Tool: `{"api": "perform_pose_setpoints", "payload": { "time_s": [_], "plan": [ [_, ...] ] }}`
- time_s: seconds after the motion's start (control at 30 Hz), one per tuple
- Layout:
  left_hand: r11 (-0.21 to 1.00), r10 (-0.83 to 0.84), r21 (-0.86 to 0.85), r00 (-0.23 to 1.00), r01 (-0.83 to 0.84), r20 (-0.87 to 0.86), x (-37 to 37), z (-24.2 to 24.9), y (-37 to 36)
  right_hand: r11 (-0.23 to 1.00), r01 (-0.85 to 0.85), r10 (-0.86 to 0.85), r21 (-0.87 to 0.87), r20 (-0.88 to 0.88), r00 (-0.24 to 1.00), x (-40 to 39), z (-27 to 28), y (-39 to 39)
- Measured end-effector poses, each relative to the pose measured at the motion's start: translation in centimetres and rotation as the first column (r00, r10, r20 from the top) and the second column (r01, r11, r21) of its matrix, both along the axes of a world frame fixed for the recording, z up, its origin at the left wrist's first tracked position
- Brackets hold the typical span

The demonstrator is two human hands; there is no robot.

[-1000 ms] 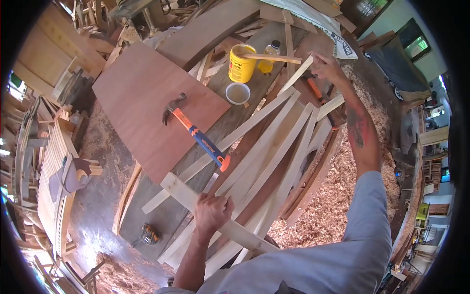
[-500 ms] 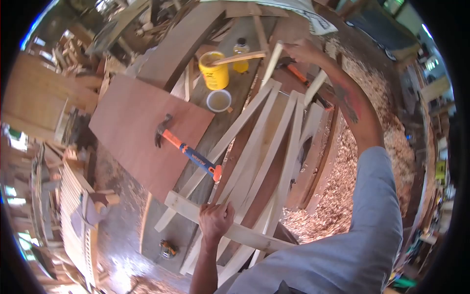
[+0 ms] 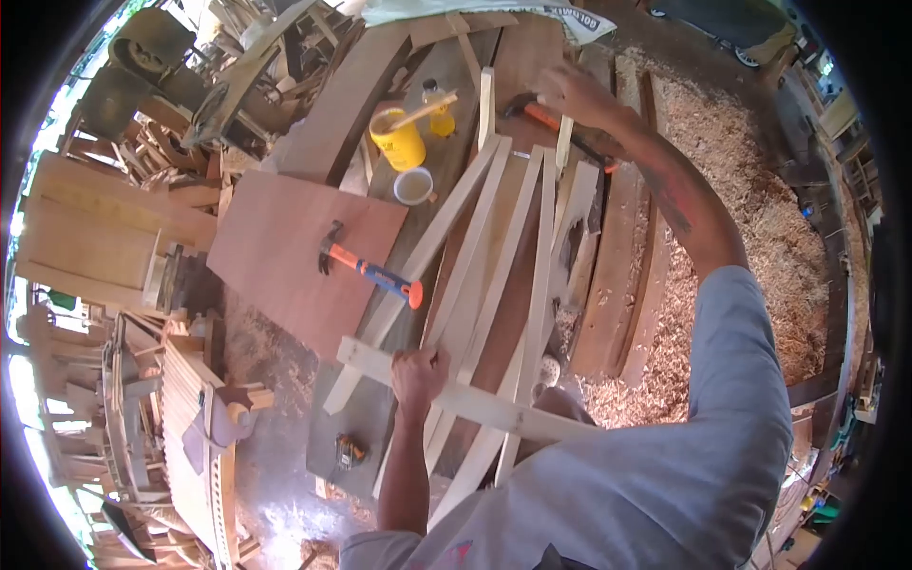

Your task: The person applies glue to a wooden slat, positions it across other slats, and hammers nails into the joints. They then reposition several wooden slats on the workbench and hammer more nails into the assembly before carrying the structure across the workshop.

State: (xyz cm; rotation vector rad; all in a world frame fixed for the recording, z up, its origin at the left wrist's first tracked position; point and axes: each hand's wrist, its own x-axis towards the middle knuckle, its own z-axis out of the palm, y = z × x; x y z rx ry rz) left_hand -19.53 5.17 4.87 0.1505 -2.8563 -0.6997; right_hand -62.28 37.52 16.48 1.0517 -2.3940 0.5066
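My left hand is wrapped round a pale wooden strip that lies across the other strips near my body. My right hand, slightly blurred, is raised at the upper right, above a hammer and beside the upright end of a pale slat; what its fingers hold, if anything, I cannot make out. Several long pale slats fan out over the dark boards. An orange and blue hammer rests partly on a reddish-brown sheet to the left.
A yellow bucket with a stick across it stands near a bottle of yellow liquid and a small white-rimmed cup. A tape measure lies at the lower left. Wood shavings cover the right side.
The view has shifted. My right hand has moved off the top end of the left upright slat, towards the right one. My left hand keeps its grip on the strip.
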Motion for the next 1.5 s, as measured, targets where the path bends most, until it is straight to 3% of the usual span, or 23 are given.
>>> {"api": "perform_pose_setpoints", "payload": {
  "time_s": [0.03,0.07,0.17,0.2,0.23,0.27,0.33,0.4,0.47,0.57,0.6,0.63,0.73,0.87,1.0,1.07,1.23,1.3,1.33,1.4,1.43,1.5],
  "plan": [
    [1.000,0.009,0.001,1.000,-0.009,0.021,0.3,0.0,0.1,0.988,0.088,-0.088,-0.127,0.006,0.996,2.0,0.1,-0.1],
    [1.000,0.017,-0.001,1.000,-0.017,0.022,0.2,0.0,-0.1,0.989,0.084,-0.082,-0.122,0.019,0.996,4.5,-0.4,0.3],
    [1.000,0.027,0.016,1.000,-0.027,0.008,-0.3,-0.2,-0.2,0.997,0.046,-0.022,-0.056,0.370,0.929,14.2,-2.4,3.9],
    [0.999,0.022,0.024,1.000,-0.022,-0.001,-0.2,-0.2,-0.3,1.000,-0.006,0.017,-0.025,0.492,0.870,17.8,-4.3,5.9],
    [0.999,0.018,0.031,1.000,-0.018,0.008,-0.1,-0.2,-0.5,0.997,0.068,-0.041,-0.026,0.563,0.825,22.0,-7.0,7.5],
    [0.998,0.011,0.055,1.000,-0.010,-0.015,-0.1,-0.2,-0.6,0.986,0.041,-0.145,0.161,0.719,0.679,26.0,-7.2,9.2],
    [0.995,0.016,0.098,0.999,-0.012,-0.041,-0.1,-0.2,-0.5,0.989,0.132,-0.131,0.060,0.768,0.627,35.5,-11.0,13.9],
    [0.962,0.021,0.272,0.985,0.027,-0.172,0.2,0.1,-0.6,0.914,0.354,-0.365,0.197,0.780,0.508,44.8,-10.9,15.3],
    [0.951,0.054,0.308,0.971,0.021,-0.233,0.8,0.0,-0.9,0.821,0.564,-0.390,0.086,0.806,0.446,53.0,-10.0,14.8],
    [0.913,0.094,0.401,0.919,0.073,-0.382,1.5,0.9,-0.7,0.779,0.615,-0.500,0.124,0.714,0.490,61.8,-9.8,13.0],
    [0.883,0.131,0.454,0.868,0.117,-0.479,2.3,1.0,-0.6,0.792,0.571,-0.573,0.215,0.585,0.574,63.0,-7.4,10.7],
    [0.876,0.126,0.466,0.874,0.124,-0.470,4.0,0.4,-0.8,0.766,0.586,-0.616,0.263,0.560,0.554,64.6,-7.2,9.6],
    [0.930,0.167,0.365,0.846,0.035,-0.506,8.5,-0.6,-1.4,0.726,0.625,-0.656,0.286,0.563,0.503,66.7,-6.8,7.2],
    [0.939,0.311,0.166,0.950,-0.302,-0.037,20.6,-2.9,-2.1,0.777,0.575,-0.617,0.256,0.491,0.616,66.3,-6.1,3.7],
    [0.922,0.369,0.092,0.926,-0.376,0.083,28.4,-1.8,-2.5,0.865,0.456,-0.500,0.210,0.452,0.739,63.1,-5.7,1.6],
    [0.941,0.304,0.063,0.914,-0.332,0.269,30.3,-1.7,-3.4,0.864,0.396,-0.492,0.310,0.355,0.795,60.4,-6.2,0.9],
    [0.942,0.327,0.005,0.920,-0.336,0.217,30.0,-2.0,-2.5,0.901,0.185,-0.306,0.393,0.273,0.912,55.2,-9.2,0.7],
    [0.938,0.345,-0.021,0.926,-0.346,0.154,29.6,-2.5,-2.1,0.890,0.098,-0.303,0.445,0.417,0.857,53.6,-9.4,0.0],
    [0.936,0.353,-0.042,0.926,-0.350,0.134,29.1,-3.0,-2.0,0.892,0.095,-0.291,0.442,0.402,0.868,52.8,-9.8,-0.2],
    [0.930,0.368,-0.057,0.924,-0.364,0.100,28.3,-4.1,-1.9,0.899,0.089,-0.363,0.430,0.614,0.701,51.5,-10.2,-0.6],
    [0.921,0.389,-0.071,0.917,-0.384,0.085,28.2,-4.5,-2.1,0.938,0.119,-0.290,0.325,0.552,0.782,51.9,-10.4,-0.4],
    [0.907,0.418,-0.079,0.907,-0.413,0.054,27.6,-4.8,-2.0,0.930,0.113,-0.312,0.350,0.590,0.745,51.4,-9.2,-0.7]
  ]
}}
